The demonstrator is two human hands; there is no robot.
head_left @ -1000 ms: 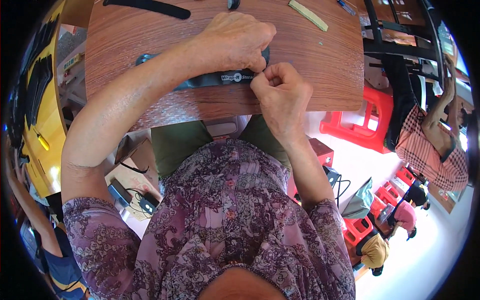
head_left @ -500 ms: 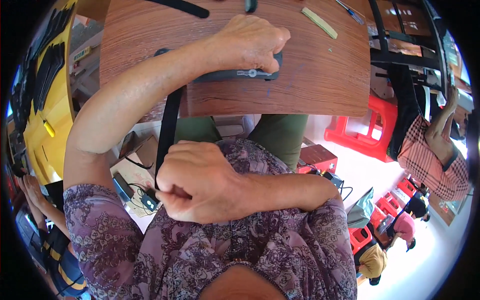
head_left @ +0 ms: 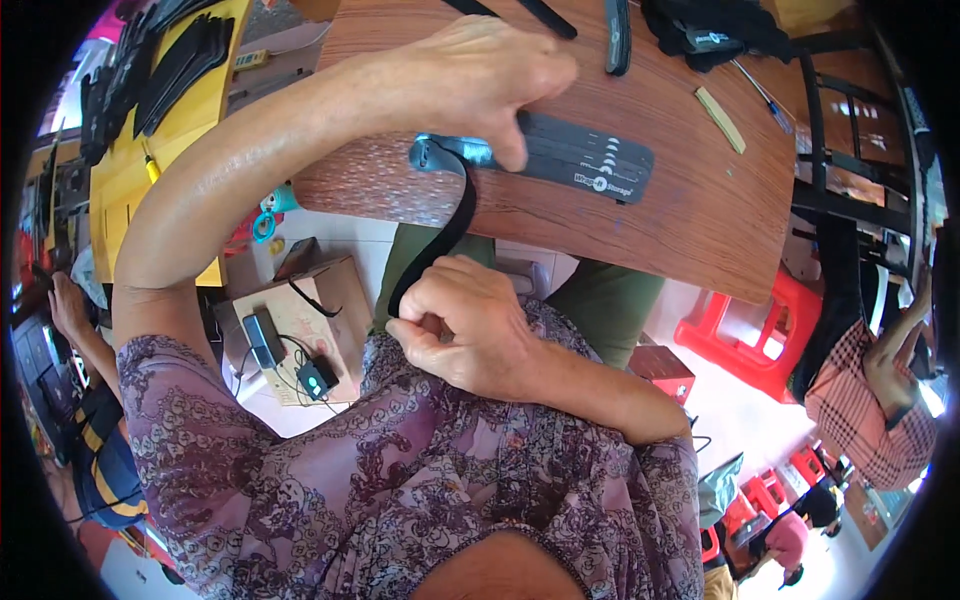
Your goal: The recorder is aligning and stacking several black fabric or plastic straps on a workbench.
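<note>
A dark grey strap [head_left: 590, 158] with white print lies flat across the table. Above it is my left hand [head_left: 500, 80], curled, with its thumb down on the strap; the fingertips are hidden. At the strap's left end is a shiny ring-like end [head_left: 428, 153]. From there a narrow black band [head_left: 455, 220] hangs over the table's near edge, curving down to my right hand [head_left: 460, 325]. The right hand is closed in a fist around the lower part of the band, in front of my torso.
More black straps [head_left: 618, 38] and a dark bundle [head_left: 710, 35] lie at the table's far side. A pale strip [head_left: 720, 120] and a pen [head_left: 765, 97] are at right. Below stand a cardboard box [head_left: 345, 285] and a red stool [head_left: 750, 340]. Other people sit nearby.
My view has shifted, so the table appears farther right. The left hand's thumb now sits nearer the strap's ring end, leaving more print uncovered. The black band curves more loosely.
</note>
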